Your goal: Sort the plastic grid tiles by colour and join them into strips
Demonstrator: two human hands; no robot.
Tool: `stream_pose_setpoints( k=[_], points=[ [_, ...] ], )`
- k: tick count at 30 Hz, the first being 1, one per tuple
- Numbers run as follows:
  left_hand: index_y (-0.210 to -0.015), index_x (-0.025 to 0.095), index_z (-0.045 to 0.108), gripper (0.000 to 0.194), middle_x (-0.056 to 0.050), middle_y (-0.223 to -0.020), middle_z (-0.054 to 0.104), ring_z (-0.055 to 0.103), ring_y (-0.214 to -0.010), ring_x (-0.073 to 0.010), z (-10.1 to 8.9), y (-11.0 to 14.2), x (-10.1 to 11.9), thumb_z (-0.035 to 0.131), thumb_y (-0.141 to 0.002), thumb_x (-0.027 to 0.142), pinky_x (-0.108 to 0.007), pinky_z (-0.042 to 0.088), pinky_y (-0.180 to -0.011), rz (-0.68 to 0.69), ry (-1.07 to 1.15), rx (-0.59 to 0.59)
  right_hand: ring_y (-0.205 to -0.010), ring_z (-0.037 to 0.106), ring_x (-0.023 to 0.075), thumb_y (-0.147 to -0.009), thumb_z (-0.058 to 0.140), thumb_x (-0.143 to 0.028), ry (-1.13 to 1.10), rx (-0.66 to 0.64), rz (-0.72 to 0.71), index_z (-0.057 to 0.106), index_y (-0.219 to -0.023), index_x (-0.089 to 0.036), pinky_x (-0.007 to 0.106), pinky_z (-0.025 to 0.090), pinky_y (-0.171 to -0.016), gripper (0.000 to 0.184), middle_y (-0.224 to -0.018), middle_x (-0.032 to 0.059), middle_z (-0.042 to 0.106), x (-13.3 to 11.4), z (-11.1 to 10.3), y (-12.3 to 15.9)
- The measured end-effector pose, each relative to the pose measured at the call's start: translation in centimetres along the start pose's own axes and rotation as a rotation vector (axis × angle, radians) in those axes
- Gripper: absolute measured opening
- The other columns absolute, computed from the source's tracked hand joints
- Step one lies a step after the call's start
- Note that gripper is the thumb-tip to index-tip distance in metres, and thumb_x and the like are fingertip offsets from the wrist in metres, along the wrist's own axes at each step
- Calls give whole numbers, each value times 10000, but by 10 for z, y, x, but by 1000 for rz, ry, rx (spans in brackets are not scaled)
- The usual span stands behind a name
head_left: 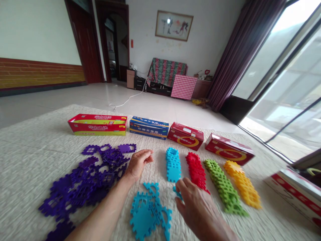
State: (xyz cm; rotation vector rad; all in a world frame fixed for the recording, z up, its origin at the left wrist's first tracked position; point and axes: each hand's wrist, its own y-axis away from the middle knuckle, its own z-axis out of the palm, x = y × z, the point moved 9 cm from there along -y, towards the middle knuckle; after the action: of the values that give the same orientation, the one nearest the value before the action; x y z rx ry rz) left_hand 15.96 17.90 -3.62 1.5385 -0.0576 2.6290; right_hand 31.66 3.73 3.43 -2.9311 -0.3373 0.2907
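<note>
My right hand [194, 199] has its fingers closed on a light-blue interlocking plastic tile [177, 192], mostly covered by the fingers, just below a row of blue tiles [173, 165]. Nearer me lies a loose heap of light-blue tiles [144, 217]. Left of the blue row, my left hand [139, 164] hovers with fingers curled together; no tile shows in it. Beside that hand spreads a big pile of purple tiles [85, 184]. Overlapping rows of red tiles [197, 170], green tiles [223, 187] and yellow tiles [243, 184] run to the right.
Along the back stand a red-and-yellow box [99, 125], a blue box [149, 128] and two dark-red boxes, one in the middle [185, 135], one farther right [228, 149]. A white-and-red box [296, 194] sits at right. Everything rests on a beige quilted cover [30, 144].
</note>
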Motion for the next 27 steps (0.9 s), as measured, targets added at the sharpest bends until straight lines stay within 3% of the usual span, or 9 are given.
stream_pose_setpoints(
  k=[5,8,11,15,19,24,27],
  points=[
    [-741,142,740,245,-11,-592,645,564,-591,-120,-1,0,0,757,-602,343,-267,480,-655,-2,-14,6,-754,631,166,-725,608,-179,-208,-209,-29,615,-946,-244,272,470,-637,230,-895,22,656,2,-1,4],
    [-741,144,743,246,-11,-589,645,564,-593,-122,0,0,0,758,-600,346,-268,480,-656,-3,-15,2,-996,617,216,-664,555,-68,-151,-143,-176,600,-1114,-267,341,505,-844,494,-1111,42,645,4,-10,6],
    [-733,147,744,248,-13,-586,646,561,-589,-122,0,1,0,762,-592,349,-265,477,-643,-4,-13,4,-1051,597,243,-621,527,-32,-78,-92,-250,574,-1187,-262,390,507,-901,613,-1176,53,635,3,-4,9],
    [-733,144,746,255,-15,-588,647,560,-586,-121,1,1,0,768,-585,351,-263,476,-639,-8,-10,4,-1045,595,248,-611,512,-3,-34,-119,-265,567,-1186,-260,419,510,-907,632,-1183,53,634,-2,11,11],
    [-738,143,746,252,-14,-597,648,563,-591,-119,1,1,1,769,-590,346,-260,479,-642,-7,-8,1,-1076,570,258,-613,551,-21,-49,-113,-262,547,-1203,-261,441,478,-946,638,-1188,58,614,-1,8,9],
    [-739,146,746,254,-11,-596,643,567,-598,-120,1,2,1,766,-595,353,-256,481,-640,-10,-32,3,-1024,566,257,-689,635,-90,-23,-20,-148,551,-1175,-261,442,478,-873,522,-1149,64,595,10,-1,-10],
    [-742,147,747,254,-9,-591,639,567,-598,-121,2,2,2,761,-598,356,-254,482,-638,-12,-43,3,-1041,561,281,-709,656,-98,25,47,-148,537,-1192,-240,460,468,-859,517,-1194,88,584,10,1,-19]
  ],
)
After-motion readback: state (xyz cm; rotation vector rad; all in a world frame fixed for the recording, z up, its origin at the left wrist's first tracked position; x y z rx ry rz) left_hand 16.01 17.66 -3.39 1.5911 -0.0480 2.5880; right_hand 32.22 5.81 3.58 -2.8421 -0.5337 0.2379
